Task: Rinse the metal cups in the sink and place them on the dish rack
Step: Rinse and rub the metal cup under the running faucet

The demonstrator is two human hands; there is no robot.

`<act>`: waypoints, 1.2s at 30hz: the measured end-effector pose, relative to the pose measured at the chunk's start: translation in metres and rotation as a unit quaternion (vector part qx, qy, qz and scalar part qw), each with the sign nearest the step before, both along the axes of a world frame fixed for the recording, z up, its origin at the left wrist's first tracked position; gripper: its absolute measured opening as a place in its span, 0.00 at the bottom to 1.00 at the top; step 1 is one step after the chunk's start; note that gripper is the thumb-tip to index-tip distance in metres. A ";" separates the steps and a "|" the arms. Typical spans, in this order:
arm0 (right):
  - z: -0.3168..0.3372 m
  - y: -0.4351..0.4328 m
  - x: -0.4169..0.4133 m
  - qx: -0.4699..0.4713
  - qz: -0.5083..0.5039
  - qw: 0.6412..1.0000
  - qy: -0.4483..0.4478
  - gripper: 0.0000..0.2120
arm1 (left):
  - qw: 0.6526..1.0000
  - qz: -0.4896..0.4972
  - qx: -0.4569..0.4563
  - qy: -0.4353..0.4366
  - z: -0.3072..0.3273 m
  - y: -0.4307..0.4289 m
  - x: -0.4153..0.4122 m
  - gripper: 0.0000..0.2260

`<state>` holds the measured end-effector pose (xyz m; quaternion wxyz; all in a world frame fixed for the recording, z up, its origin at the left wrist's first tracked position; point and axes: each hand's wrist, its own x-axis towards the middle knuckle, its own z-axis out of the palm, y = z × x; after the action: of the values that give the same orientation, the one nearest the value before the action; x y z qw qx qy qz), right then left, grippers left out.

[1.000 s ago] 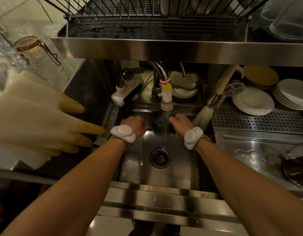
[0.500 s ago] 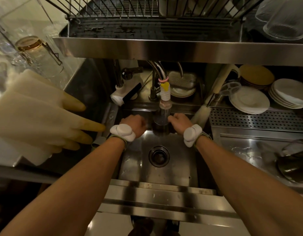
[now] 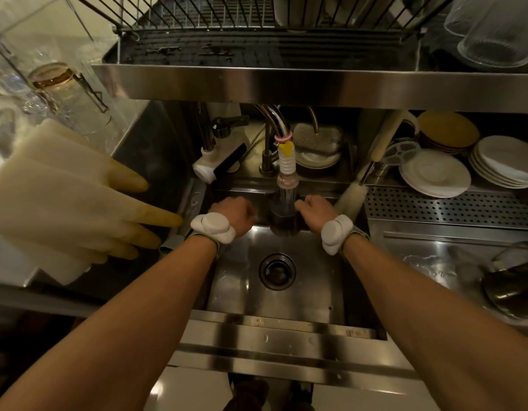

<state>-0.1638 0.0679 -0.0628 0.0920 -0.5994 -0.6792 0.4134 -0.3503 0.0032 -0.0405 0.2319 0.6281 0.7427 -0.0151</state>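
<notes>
We count 1 metal cup [image 3: 284,218] under the tap [image 3: 287,179], at 12 o'clock from the 1 drain [image 3: 277,271]. Our right hand [image 3: 314,210] holds its rim at 3 o'clock; our left hand [image 3: 234,213] curls at 9 o'clock, and we cannot tell its grip

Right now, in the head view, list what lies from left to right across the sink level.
rubber gloves → left hand → metal cup → right hand → white plates
</notes>
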 end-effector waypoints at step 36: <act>0.070 -0.018 0.029 0.220 0.206 0.898 -0.320 0.15 | 0.999 0.008 0.034 0.010 0.025 -0.021 0.028 0.11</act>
<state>-0.1351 0.0495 0.0074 -0.0880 -0.5109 -0.8537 0.0491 -0.3227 -0.0174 -0.0151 0.2027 0.6291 0.7504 0.0057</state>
